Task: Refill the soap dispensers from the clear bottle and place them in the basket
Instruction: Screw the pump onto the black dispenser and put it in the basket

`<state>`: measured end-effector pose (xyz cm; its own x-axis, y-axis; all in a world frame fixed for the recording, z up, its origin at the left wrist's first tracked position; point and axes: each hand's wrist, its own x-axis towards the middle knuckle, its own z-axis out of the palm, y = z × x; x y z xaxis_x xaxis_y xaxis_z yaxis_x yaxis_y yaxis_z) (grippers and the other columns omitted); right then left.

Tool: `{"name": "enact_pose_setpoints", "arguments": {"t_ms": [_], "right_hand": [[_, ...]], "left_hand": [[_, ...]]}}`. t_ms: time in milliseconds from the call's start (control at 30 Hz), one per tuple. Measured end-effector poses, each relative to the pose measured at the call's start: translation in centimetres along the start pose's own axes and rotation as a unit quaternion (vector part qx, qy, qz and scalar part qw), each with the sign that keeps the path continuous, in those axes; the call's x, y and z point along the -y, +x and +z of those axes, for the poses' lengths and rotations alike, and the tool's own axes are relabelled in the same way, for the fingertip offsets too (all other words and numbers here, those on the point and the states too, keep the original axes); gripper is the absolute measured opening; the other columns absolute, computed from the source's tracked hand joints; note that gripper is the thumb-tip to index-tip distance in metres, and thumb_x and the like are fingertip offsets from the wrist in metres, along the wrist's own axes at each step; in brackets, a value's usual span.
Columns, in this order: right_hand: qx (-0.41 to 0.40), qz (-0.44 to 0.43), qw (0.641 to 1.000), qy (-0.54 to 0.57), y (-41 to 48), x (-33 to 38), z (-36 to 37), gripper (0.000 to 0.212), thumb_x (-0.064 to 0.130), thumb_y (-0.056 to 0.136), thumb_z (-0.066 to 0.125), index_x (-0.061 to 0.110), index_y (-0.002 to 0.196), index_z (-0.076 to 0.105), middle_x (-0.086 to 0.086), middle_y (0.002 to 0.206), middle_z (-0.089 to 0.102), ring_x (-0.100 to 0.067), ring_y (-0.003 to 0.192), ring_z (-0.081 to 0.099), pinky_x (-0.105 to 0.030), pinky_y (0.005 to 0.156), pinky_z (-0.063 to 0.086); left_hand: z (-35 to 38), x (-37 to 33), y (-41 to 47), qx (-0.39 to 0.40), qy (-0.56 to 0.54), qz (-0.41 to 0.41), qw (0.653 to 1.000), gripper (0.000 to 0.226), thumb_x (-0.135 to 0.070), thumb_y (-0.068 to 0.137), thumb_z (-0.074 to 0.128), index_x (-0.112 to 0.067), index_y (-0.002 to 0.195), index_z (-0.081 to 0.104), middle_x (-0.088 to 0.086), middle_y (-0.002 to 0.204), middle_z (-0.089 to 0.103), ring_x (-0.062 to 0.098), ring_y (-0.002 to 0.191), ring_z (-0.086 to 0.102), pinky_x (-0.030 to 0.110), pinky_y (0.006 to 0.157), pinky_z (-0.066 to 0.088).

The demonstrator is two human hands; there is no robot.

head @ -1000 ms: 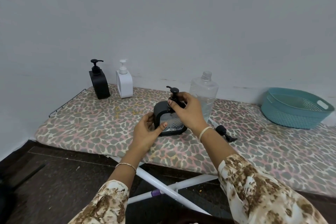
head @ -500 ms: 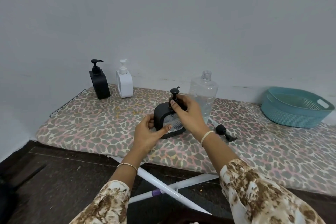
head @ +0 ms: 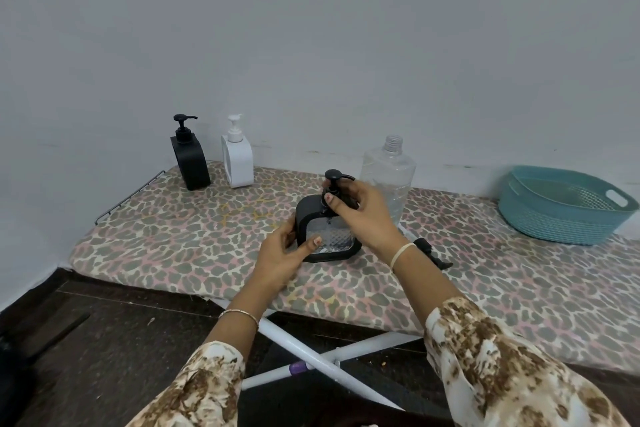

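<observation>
One wide-angle camera, worn on the person's head, is looking forward and down over the ironing board (head: 180,253) toward the wall (head: 311,45), sitting near enough that the left hand (head: 280,262) and right hand (head: 367,215) are meeting mid-frame.

We log on the bench (head: 194,246): corner dispenser (head: 190,163) far left by the wall, second dispenser (head: 238,159) just right of it. Middle dispenser (head: 309,215) mid-bench, left hand (head: 280,256) gripping its left side, right hand (head: 360,211) pinching its top; bottle (head: 388,166) just behind, loose pump (head: 433,253) lying to its right, basket (head: 561,218) far right.
</observation>
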<state>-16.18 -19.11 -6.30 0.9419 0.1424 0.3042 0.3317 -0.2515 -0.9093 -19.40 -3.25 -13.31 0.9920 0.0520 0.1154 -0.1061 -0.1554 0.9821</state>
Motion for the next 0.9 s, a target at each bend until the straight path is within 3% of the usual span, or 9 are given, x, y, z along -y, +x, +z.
{"name": "enact_pose_setpoints", "arguments": {"t_ms": [67, 167, 333, 533, 667, 800, 900], "right_hand": [[-0.002, -0.009, 1.000, -0.005, 0.1, 0.0, -0.1, 0.027, 0.013, 0.088, 0.068, 0.008, 0.115, 0.066, -0.005, 0.110, 0.070, -0.015, 0.106, 0.064, -0.034, 0.098, 0.049], [-0.049, -0.012, 0.997, -0.063, 0.4, -0.1, 0.0, 0.025, 0.021, 0.080, 0.077, 0.013, 0.103, 0.072, 0.001, 0.099, 0.073, -0.009, 0.095, 0.067, -0.030, 0.089, 0.052], [-0.100, 0.003, 0.986, -0.134, 0.3, 0.4, 0.5, 0.032, 0.035, 0.072, 0.080, 0.020, 0.099, 0.074, 0.006, 0.095, 0.075, -0.007, 0.091, 0.069, -0.033, 0.086, 0.055], [-0.157, -0.004, 0.950, -0.269, -0.7, 2.0, 0.9, 0.037, 0.048, 0.075, 0.073, 0.024, 0.103, 0.074, 0.006, 0.096, 0.075, -0.014, 0.094, 0.069, -0.036, 0.085, 0.053], [-0.142, -0.015, 0.944, -0.296, -0.8, 2.3, 1.0, 0.032, 0.046, 0.078, 0.068, 0.025, 0.102, 0.071, 0.004, 0.095, 0.074, -0.019, 0.093, 0.067, -0.039, 0.084, 0.052], [-0.092, -0.051, 0.923, -0.371, -0.6, 2.5, 0.6, 0.038, 0.045, 0.087, 0.060, 0.028, 0.121, 0.059, 0.002, 0.101, 0.070, -0.022, 0.099, 0.060, -0.036, 0.083, 0.049], [-0.063, -0.049, 0.900, -0.430, -0.8, 2.6, 1.2, 0.034, 0.038, 0.095, 0.049, 0.015, 0.118, 0.058, -0.005, 0.110, 0.064, -0.025, 0.105, 0.055, -0.036, 0.088, 0.045]], "left_hand": [[0.0, 0.1, 0.0, -0.003, -0.005, -0.006, 1.000, 0.088, -0.045, 0.067, 0.077, -0.017, 0.144, 0.043, 0.001, 0.136, 0.058, 0.015, 0.127, 0.052, 0.041, 0.109, 0.043], [0.1, 0.1, 0.2, -0.030, -0.020, -0.013, 0.999, 0.086, -0.040, 0.063, 0.082, -0.012, 0.138, 0.049, 0.003, 0.129, 0.062, 0.016, 0.121, 0.057, 0.041, 0.105, 0.046], [0.3, 0.2, 0.5, -0.053, -0.005, -0.013, 0.999, 0.069, -0.025, 0.071, 0.084, -0.011, 0.130, 0.053, 0.004, 0.121, 0.064, 0.016, 0.114, 0.060, 0.039, 0.102, 0.049], [0.7, 0.0, 0.4, -0.073, 0.024, -0.001, 0.997, 0.070, -0.023, 0.075, 0.082, -0.009, 0.135, 0.051, -0.001, 0.120, 0.061, 0.010, 0.111, 0.056, 0.023, 0.097, 0.045], [0.7, -0.1, 0.4, -0.069, 0.029, -0.008, 0.997, 0.073, -0.024, 0.076, 0.081, -0.008, 0.139, 0.047, -0.001, 0.124, 0.057, 0.008, 0.114, 0.050, 0.022, 0.098, 0.041], [0.6, -0.1, 0.3, -0.060, 0.029, -0.009, 0.998, 0.076, -0.025, 0.075, 0.081, -0.008, 0.140, 0.045, 0.005, 0.132, 0.058, 0.013, 0.121, 0.052, 0.025, 0.102, 0.041], [0.5, -0.1, 0.2, -0.060, 0.036, -0.007, 0.998, 0.076, -0.025, 0.075, 0.081, -0.008, 0.140, 0.045, 0.007, 0.132, 0.058, 0.013, 0.119, 0.053, 0.026, 0.104, 0.042]]}}
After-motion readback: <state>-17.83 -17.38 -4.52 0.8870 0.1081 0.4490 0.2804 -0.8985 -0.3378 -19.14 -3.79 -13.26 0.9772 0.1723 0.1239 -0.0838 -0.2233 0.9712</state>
